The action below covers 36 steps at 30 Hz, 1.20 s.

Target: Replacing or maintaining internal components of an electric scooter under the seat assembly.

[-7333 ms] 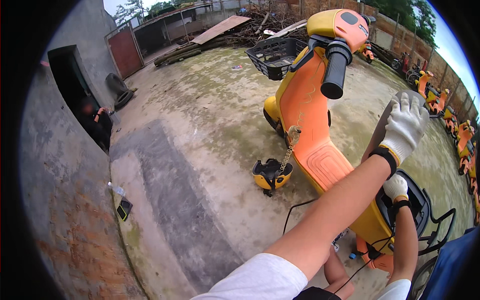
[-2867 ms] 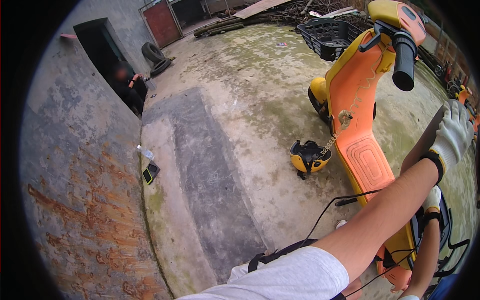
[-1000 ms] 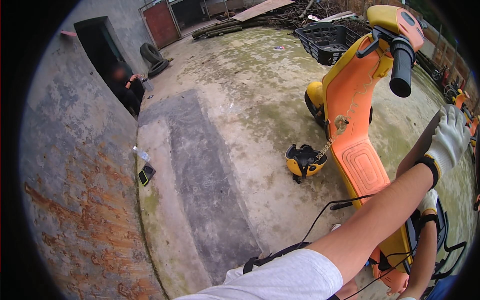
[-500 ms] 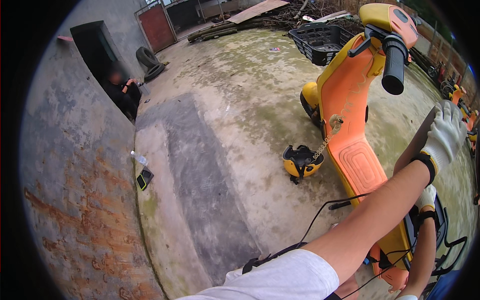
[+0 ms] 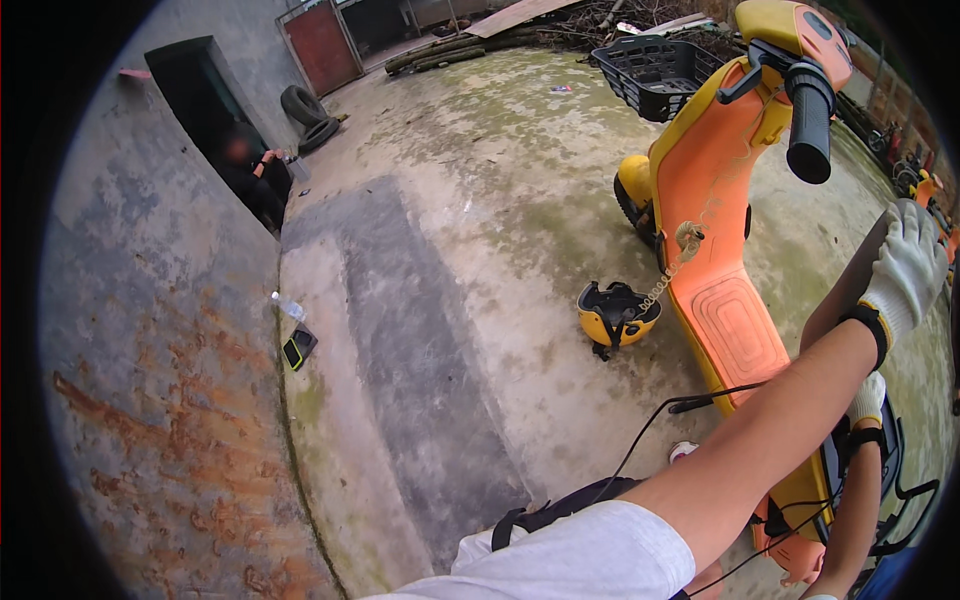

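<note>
My left hand point(image 5: 908, 262), in a white knit glove, grips the raised dark seat point(image 5: 850, 275) of a yellow-and-orange scooter point(image 5: 715, 250), fingers over its upper part. My right hand point(image 5: 864, 398), also gloved, reaches to the opened dark compartment point(image 5: 890, 425) below the seat, behind my left forearm; its fingers are hidden. A thin black cable point(image 5: 655, 410) runs past the footboard. Beside the scooter a yellow helmet point(image 5: 615, 320) lies on the concrete, with a coiled pale cord running from it up the front panel. A black basket point(image 5: 650, 80) is at the scooter's front.
A person point(image 5: 260, 185) in dark clothes sits in a doorway at left beside tyres point(image 5: 305, 115). Along the rusty wall point(image 5: 160, 400) lie a bottle point(image 5: 288, 305) and a small black-and-green device point(image 5: 300, 345). Logs point(image 5: 430, 62) are behind; more scooters point(image 5: 920, 190) stand at the right.
Since the earliest frame the view has turned, so the scooter sits further right and more wall shows. My hands stay at the seat and compartment. Recently only slight view shifts show.
</note>
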Each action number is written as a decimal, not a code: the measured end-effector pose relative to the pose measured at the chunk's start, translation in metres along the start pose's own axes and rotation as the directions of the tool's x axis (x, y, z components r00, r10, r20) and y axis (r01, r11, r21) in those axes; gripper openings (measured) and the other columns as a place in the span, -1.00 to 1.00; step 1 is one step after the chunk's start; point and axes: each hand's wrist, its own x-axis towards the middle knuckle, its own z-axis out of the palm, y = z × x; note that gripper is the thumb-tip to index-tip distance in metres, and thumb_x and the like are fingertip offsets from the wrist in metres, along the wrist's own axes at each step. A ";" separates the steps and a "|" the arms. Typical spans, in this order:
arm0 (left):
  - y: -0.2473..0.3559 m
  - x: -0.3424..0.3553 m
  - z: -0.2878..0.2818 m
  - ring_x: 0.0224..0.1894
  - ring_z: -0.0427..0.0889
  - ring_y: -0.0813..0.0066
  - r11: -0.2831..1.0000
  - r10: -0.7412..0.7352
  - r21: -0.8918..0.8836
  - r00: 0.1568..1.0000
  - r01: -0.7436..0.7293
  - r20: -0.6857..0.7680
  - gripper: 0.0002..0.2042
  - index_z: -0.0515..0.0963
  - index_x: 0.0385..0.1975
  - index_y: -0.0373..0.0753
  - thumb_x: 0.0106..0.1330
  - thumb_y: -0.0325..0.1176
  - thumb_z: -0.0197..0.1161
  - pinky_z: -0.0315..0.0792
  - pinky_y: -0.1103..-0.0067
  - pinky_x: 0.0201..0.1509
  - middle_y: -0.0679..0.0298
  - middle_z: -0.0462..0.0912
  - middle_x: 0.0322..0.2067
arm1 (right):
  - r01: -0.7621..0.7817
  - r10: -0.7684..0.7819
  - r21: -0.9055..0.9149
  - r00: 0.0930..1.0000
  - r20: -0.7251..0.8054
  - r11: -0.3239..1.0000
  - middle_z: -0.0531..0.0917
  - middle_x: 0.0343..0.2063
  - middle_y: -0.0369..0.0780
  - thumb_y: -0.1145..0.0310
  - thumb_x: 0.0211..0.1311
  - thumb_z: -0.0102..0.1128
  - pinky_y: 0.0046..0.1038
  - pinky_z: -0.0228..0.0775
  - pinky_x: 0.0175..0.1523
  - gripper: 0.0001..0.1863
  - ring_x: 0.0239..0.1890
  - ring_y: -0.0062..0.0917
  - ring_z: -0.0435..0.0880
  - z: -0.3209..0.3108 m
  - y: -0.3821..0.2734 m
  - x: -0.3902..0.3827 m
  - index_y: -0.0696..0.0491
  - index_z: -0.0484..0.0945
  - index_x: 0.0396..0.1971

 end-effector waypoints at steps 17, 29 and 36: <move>-0.001 0.000 0.004 0.39 0.23 -0.20 1.000 -0.001 0.019 1.000 0.000 0.018 -0.63 0.48 0.13 -0.27 0.38 -0.27 0.08 0.14 0.06 0.40 -0.14 0.35 0.30 | -0.056 0.049 0.101 0.996 0.073 0.993 0.70 -0.24 -0.04 0.07 0.22 0.14 -0.13 0.46 -0.10 -0.65 -0.16 -0.08 0.65 0.006 0.003 0.003 0.02 0.64 -0.21; -0.001 0.001 0.006 0.37 0.26 -0.18 0.999 -0.027 -0.035 1.000 0.027 -0.006 -0.67 0.50 0.07 -0.25 0.38 -0.26 0.08 0.17 0.10 0.38 -0.12 0.37 0.27 | -0.051 0.047 0.138 0.998 0.039 0.989 0.71 -0.27 -0.01 0.08 0.20 0.16 -0.12 0.49 -0.16 -0.67 -0.21 -0.06 0.68 0.009 0.003 0.006 0.04 0.66 -0.27; 0.001 -0.001 -0.006 0.39 0.23 -0.20 0.999 -0.018 -0.041 0.999 0.020 0.036 -0.63 0.45 0.15 -0.24 0.39 -0.27 0.07 0.13 0.05 0.40 -0.11 0.34 0.30 | -0.032 0.033 0.114 0.999 -0.009 0.993 0.71 -0.34 -0.02 0.10 0.18 0.17 -0.11 0.49 -0.17 -0.70 -0.25 -0.06 0.68 -0.010 -0.010 0.002 0.04 0.66 -0.34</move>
